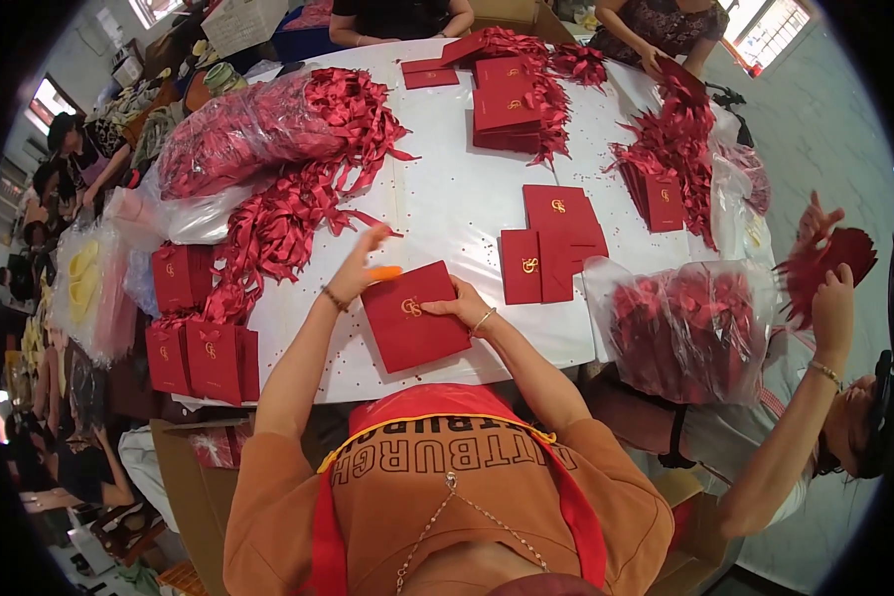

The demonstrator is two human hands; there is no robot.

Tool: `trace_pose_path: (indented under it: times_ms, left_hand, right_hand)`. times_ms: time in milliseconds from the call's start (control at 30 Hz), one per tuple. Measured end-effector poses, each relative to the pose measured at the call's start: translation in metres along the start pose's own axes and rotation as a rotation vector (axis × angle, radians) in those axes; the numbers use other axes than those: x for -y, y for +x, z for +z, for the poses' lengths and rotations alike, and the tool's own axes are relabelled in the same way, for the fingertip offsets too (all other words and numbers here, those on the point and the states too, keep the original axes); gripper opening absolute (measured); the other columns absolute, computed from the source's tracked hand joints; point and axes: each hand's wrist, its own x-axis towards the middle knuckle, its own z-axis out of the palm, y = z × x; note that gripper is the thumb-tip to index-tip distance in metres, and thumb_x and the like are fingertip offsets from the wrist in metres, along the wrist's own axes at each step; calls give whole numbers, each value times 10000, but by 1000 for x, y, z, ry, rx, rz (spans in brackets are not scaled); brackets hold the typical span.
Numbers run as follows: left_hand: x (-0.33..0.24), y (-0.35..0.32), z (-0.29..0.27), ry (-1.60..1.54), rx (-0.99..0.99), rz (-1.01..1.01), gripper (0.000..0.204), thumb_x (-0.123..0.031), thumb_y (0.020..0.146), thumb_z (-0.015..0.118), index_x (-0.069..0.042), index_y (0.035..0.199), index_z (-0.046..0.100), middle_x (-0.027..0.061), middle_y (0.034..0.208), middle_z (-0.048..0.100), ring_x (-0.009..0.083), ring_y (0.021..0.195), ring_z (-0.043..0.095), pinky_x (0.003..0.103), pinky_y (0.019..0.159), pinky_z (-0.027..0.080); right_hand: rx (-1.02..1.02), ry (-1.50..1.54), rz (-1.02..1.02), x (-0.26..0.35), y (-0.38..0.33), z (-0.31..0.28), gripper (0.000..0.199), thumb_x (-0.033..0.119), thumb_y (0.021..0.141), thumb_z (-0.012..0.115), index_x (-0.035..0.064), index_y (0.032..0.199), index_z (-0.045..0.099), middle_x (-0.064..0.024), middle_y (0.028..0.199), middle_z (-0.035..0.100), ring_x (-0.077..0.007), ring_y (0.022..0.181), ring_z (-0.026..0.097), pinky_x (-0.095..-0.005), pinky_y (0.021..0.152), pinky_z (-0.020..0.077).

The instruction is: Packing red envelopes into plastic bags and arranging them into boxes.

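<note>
1. Red square packet [407, 333] with a gold emblem: it is held tilted at the near edge of the white table [437, 199]. With its grip mainly on one side, it could swing or slip if the thumb eases; too hard a press might crease its face.
2. Right hand [459, 306]: closed on the packet's right side, thumb flat across the front, other fingers largely hidden behind.
3. Left hand [361, 263]: spread open, fingers extended, an orange cover [384, 272] on what looks like the thumb. It is at the packet's upper left corner; whether it touches, I cannot tell.
4. Ribbon heap [278, 228], left and beyond: its loose tails might snag a sleeve or corner.
5. Farther off, a stack of red packets [507, 109] with ribbons lies across the table.
</note>
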Motion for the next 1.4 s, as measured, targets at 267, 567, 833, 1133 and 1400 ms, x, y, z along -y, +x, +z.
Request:
trace_pose_path:
  times_ms: [267, 567, 833, 1133, 1400]
  left_hand:
    - [42, -55, 44, -735, -263, -379, 440, -176, 810, 583, -10, 1174, 401, 117, 1055, 532, 186, 892, 551, 314, 722, 476]
    - [57, -59, 36, -635, -254, -438, 293, -142, 798, 589, 14, 1033, 510, 107, 940, 586, 184, 806, 582, 302, 687, 489]
    - [68, -57, 32, -577, -302, -449, 271, -123, 801, 580, 8, 1026, 506, 106, 930, 587, 175, 784, 581, 298, 671, 491]
    - [63, -66, 51, -512, -342, -221, 269, -93, 804, 559, 7, 1025, 445, 99, 935, 555, 158, 812, 559, 280, 690, 477]
    - [69, -55, 49, -684, -223, -209, 323, -114, 779, 576, -6, 1070, 487, 84, 937, 576, 151, 799, 568, 297, 691, 485]
  right_hand:
    - [-150, 255, -41, -29, 8, 20, 515, 133, 652, 731, -11, 1071, 469, -123, 978, 576, -196, 854, 581, -310, 736, 491]
    - [-510, -686, -290, -26, 12, 32, 790, 370, 587, 748, 12, 1196, 395, -202, 1233, 374, -291, 1034, 474, -396, 881, 386]
    - [-487, -1415, -319, -10, 30, 48, 777, 595, 604, 617, 145, 1208, 429, -182, 1274, 317, -354, 1169, 302, -484, 932, 258]
    - [226, -1425, -123, 25, 56, 41, 750, 548, 560, 671, 84, 1120, 490, -109, 976, 585, -266, 926, 564, -350, 793, 434]
    - [248, -1236, -14, 23, 70, 30, 620, 457, 565, 716, 32, 972, 519, -82, 694, 619, -162, 591, 589, -292, 545, 462]
